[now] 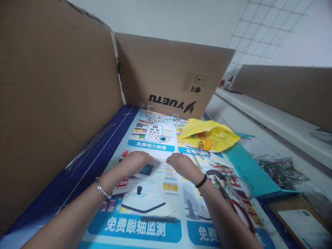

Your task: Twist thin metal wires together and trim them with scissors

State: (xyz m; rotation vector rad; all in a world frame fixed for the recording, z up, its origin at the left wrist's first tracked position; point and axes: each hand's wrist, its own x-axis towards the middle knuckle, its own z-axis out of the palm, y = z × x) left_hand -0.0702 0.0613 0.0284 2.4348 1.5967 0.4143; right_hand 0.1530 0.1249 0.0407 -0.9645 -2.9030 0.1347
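My left hand [136, 162] is closed in a pinch above the printed poster [160, 152], a silver bangle [101, 187] on its wrist. My right hand [183, 166], with a black band [201, 181] at the wrist, pinches the same way a short gap to the right. A faint thin wire [159, 161] runs between the fingertips of both hands. Below them a small bundle of short dark wires [160, 219] lies on the poster. Red-handled scissors [242, 212] rest beside my right forearm, partly hidden by it.
A yellow bag [218, 133] with orange thread lies open at right. Tangled wires [282, 171] heap beyond a teal board [249, 169]. Long wires [90, 145] lie at left, and wire scraps [147, 112] at the back. Cardboard walls [160, 72] stand behind and left.
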